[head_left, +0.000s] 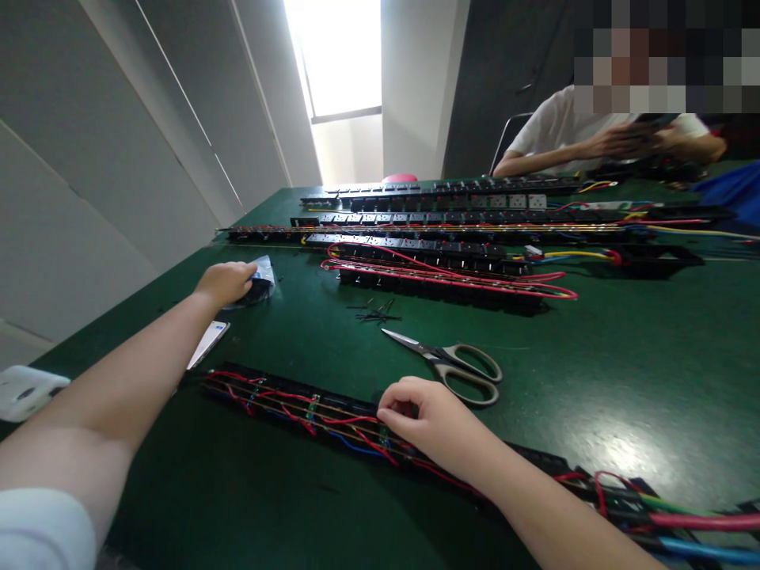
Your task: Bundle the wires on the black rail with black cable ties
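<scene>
My left hand [229,283] reaches far across the green table with its fingers curled on a clear plastic bag [264,274] that has something dark in it. Over the near wired power strip [312,408], my right hand [424,412] is closed, thumb against forefinger. Whether anything small sits in that pinch is hidden. The strip is a long black housing with red, blue and bare copper-coloured wires and small green boards. Just beyond my right hand lie scissors [454,364], blades toward the left. Several thin black pieces [378,315] are scattered behind them.
Several more black power strips [416,245] lie in rows across the back, some with looped red wires [451,273]. A phone-like flat object [207,344] and a white device [29,393] are at the left. Another person [552,127] sits at the far right, hands raised.
</scene>
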The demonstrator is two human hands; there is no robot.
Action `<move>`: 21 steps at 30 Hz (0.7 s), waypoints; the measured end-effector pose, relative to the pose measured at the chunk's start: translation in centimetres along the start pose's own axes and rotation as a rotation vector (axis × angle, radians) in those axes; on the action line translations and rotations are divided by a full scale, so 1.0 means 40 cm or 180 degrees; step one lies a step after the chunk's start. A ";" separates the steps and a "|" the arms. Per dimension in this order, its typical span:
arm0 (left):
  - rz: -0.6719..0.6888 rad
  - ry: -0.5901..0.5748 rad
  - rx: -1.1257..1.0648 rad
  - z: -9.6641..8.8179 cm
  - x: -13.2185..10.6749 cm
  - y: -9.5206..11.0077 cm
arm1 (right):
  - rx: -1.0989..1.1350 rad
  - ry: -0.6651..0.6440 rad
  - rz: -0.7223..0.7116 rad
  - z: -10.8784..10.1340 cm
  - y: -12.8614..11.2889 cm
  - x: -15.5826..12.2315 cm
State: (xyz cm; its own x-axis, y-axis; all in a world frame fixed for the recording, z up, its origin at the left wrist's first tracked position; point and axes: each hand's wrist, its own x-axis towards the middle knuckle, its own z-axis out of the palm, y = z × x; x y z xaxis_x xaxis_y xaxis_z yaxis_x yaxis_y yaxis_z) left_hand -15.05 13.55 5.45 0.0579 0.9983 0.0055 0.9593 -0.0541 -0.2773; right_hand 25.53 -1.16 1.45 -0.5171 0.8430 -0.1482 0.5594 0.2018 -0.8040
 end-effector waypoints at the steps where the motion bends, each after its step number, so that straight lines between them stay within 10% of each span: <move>1: 0.0000 0.0013 0.0052 -0.003 0.006 -0.005 | -0.0004 0.0001 -0.0013 0.000 0.000 0.000; 10: 0.0267 0.0213 -0.0043 -0.098 0.058 0.020 | -0.0036 0.0029 -0.0086 0.003 0.003 -0.001; 21: 0.1355 -0.0226 -0.0518 -0.196 -0.059 0.256 | -0.0013 0.0045 -0.0083 0.004 0.000 -0.003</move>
State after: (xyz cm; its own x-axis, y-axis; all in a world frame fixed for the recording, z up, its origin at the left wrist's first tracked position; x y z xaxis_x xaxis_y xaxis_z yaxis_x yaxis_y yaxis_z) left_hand -3.18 10.47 10.14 0.4426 0.8851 -0.1436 0.8854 -0.4567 -0.0860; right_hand 25.51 -1.35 1.37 -0.5224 0.8444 -0.1190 0.5484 0.2258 -0.8051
